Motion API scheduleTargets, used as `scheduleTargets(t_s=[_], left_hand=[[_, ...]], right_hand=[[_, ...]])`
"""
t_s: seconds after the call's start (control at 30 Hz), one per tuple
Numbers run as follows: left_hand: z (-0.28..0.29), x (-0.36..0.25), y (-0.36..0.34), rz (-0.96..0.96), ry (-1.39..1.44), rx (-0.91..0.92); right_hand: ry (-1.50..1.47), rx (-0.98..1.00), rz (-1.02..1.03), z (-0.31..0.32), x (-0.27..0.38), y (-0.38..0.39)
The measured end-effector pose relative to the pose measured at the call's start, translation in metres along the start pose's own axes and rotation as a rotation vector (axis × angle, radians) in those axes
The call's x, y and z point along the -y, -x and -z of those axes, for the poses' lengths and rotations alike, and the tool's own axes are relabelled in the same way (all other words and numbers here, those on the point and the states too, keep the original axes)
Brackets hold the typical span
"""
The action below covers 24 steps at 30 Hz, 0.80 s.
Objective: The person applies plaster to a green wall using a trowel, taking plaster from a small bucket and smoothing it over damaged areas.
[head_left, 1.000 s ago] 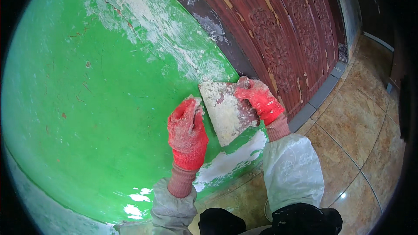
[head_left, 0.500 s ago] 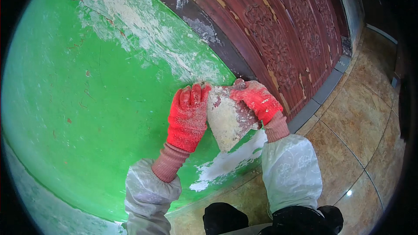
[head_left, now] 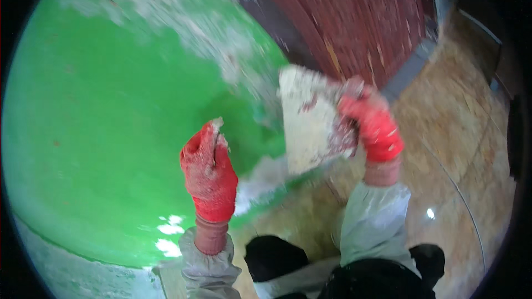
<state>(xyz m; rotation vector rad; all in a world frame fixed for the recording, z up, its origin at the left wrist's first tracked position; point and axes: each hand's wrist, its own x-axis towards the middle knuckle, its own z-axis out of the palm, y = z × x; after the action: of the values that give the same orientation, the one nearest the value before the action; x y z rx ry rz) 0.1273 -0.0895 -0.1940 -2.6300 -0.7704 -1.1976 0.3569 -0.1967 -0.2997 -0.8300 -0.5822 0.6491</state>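
My right hand (head_left: 376, 124), in a red glove caked with white paste, grips a flat maroon board (head_left: 313, 124) by its right side. Thick off-white plaster covers much of the board's face. My left hand (head_left: 210, 174), also red-gloved, is closed to the left of the board and apart from it. Whitish paste clings around its fingertips; whatever they pinch is too blurred to make out. Beyond both hands is a green wall (head_left: 122, 133), with a long smeared band of white plaster (head_left: 188, 19) running down beside the door frame.
A carved dark-red door (head_left: 343, 16) with chipped paint stands at the upper right, beside its dark frame (head_left: 271, 19). A grey sill (head_left: 409, 72) edges the brown tiled floor (head_left: 443, 133). Low on the wall is a white patch (head_left: 260, 180). My black shoe (head_left: 275, 257) shows below.
Both hands have pulled back from the wall and moved apart. The board has gone right with my right hand, and my left hand has dropped lower left, its fingers now curled. The view is blurred.
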Motion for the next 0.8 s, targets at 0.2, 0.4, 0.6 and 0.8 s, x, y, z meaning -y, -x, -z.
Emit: scheduleTargets(t_s=[0.2, 0.4, 0.6, 0.8], left_hand=[[-0.084, 0.077, 0.138, 0.115, 0.348, 0.935], [-0.164, 0.098, 0.263, 0.072, 0.437, 1.104], [-0.226, 0.098, 0.319, 0.494, 0.292, 0.941], [-0.267, 0.091, 0.328, 0.503, 0.265, 0.762]], right_hand=[[0.353, -0.313, -0.216, 0.072, -0.04, 0.05], [0.688, -0.374, -0.541, 0.142, -0.198, 0.139], [0.854, -0.452, -0.807, 0.116, -0.25, 0.154], [0.992, -0.423, -0.789, 0.116, -0.279, 0.148]])
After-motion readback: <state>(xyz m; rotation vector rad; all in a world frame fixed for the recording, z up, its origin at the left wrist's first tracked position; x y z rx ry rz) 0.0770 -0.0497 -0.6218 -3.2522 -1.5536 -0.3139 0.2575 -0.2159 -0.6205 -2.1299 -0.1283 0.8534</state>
